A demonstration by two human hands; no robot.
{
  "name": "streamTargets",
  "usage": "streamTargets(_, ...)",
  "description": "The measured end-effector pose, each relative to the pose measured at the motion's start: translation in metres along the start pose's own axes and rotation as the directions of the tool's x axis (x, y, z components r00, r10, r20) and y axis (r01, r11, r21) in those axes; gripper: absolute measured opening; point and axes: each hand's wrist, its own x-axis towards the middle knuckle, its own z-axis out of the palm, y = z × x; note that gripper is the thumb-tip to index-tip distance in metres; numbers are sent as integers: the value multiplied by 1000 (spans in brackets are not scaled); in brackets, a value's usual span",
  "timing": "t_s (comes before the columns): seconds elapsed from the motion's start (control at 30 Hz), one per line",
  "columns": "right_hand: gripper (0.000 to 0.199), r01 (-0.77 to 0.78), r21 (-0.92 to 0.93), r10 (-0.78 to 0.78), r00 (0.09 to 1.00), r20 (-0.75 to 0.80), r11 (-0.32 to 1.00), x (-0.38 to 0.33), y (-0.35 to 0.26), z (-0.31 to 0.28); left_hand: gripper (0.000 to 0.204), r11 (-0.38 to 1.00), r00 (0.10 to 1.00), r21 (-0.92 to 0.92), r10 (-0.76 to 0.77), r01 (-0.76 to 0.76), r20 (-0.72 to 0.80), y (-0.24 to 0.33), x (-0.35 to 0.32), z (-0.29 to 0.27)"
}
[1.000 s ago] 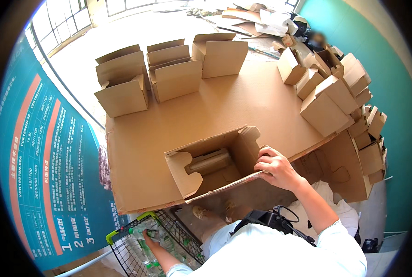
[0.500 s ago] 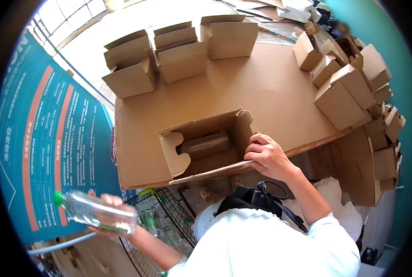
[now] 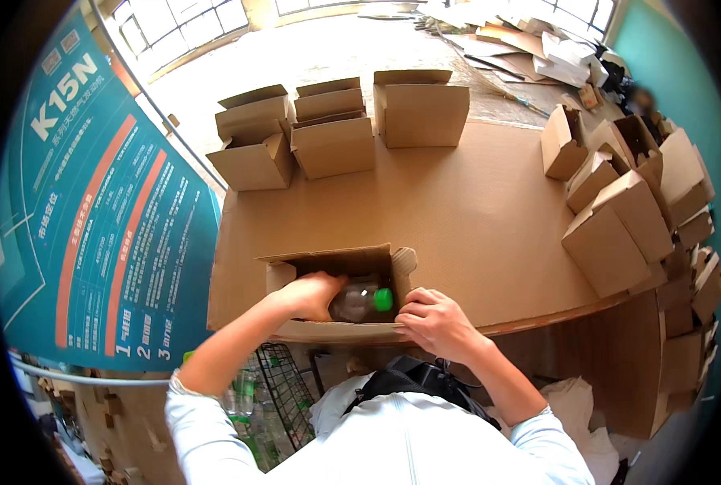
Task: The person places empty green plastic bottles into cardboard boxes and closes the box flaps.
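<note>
L hand wrapped round bottle inside box, R hand pinching box edge; prob best: lower bottle flat, cap clear of flap, box steadied w/ R hand

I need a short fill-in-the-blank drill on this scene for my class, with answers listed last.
The clear bottle has a ____ cap.
The person's ____ hand is in the open cardboard box.
The ____ hand is at the box's corner nearest the cap.
The black wire basket holds more ____.

Missing words: green; left; right; bottles.
</note>
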Motion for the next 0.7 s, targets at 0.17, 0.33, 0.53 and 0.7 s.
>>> streamTargets(0.17,10,29,29,-28,999,-22,999,3,4,6,68,985,950,171,-69,17,306,-29,39,32)
streamTargets(0.33,12,39,63,-35,998,-59,997,3,9,7,49,986,977,2,163,-165,139,-57,26,54)
streamTargets(0.53,50,-190,311,299,885,-356,931,-10,-1,6,38,876,953,-468,-37,-114,-300,11,-83,-9)
streamTargets(0.7,44,-158,234,195,970,-144,959,-14,-3,36,29,858,834,-502,-193,-113,-517,7,-145,42)
